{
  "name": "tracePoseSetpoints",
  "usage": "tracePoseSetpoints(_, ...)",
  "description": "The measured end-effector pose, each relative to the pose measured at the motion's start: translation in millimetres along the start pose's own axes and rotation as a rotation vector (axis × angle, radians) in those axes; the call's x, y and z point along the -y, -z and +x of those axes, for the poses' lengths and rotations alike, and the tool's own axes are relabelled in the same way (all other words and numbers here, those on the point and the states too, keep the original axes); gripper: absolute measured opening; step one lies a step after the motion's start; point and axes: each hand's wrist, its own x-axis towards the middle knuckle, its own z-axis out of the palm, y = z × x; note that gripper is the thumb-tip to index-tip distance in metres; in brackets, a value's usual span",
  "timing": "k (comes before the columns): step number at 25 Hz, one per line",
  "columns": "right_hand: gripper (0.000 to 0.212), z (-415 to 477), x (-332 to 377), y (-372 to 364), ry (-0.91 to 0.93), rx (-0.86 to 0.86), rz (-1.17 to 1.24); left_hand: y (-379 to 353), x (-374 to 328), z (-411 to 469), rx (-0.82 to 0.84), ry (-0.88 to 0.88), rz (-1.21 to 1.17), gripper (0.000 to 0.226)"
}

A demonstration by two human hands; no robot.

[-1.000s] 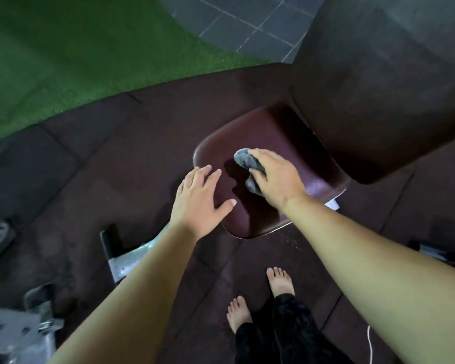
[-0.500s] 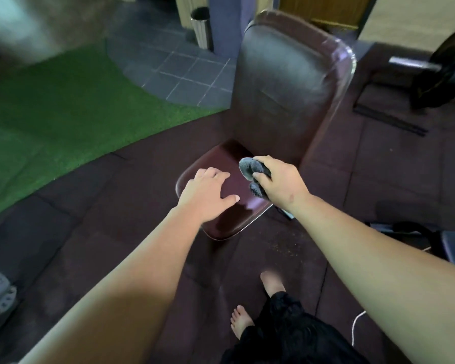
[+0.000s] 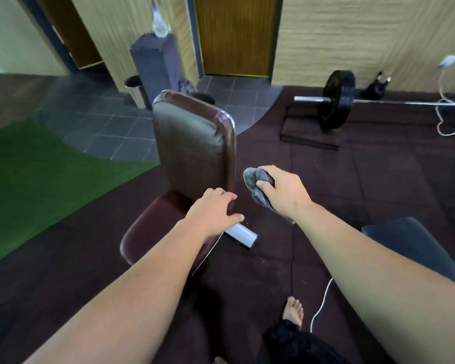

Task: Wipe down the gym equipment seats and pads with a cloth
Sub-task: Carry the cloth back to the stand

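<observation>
A dark maroon padded seat [image 3: 153, 227] with an upright back pad [image 3: 195, 148] stands in the middle of the floor. My right hand [image 3: 284, 193] holds a bunched grey cloth [image 3: 255, 183] in the air just right of the back pad's lower edge, off the seat. My left hand [image 3: 213, 208] rests palm down, fingers spread, on the right rear corner of the seat, at the base of the back pad. A white frame tube [image 3: 241, 233] pokes out under that hand.
A barbell with a black plate [image 3: 336, 99] lies at the back right on dark rubber mats, with a white cable [image 3: 448, 114] beside it. A dark pad [image 3: 410, 243] sits at the right. Green turf [image 3: 37, 174] covers the left. A metal bin [image 3: 135, 90] stands by a pillar. My bare foot [image 3: 293, 310] is below.
My head has tilted up, bringing the whole back pad and room into view. My right hand lifted the cloth off the seat and moved right of the pad; my left hand slid to the seat's rear corner.
</observation>
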Motion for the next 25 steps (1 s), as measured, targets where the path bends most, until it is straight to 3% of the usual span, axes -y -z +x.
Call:
tracePoseSetpoints(6, 0.034, 51, -80, 89, -0.087, -0.083, -0.003, 7, -95, 110, 0.014, -0.143, 0.011, 0.072)
tracePoseSetpoints(12, 0.032, 127, -139, 165, -0.093, -0.101, -0.009, 32, -154, 220, -0.028, -0.123, 0.043, 0.070)
tracePoseSetpoints(25, 0.031, 355, -164, 186, -0.072, -0.127, 0.021, 113, -118, 435, -0.067, -0.011, 0.058, 0.070)
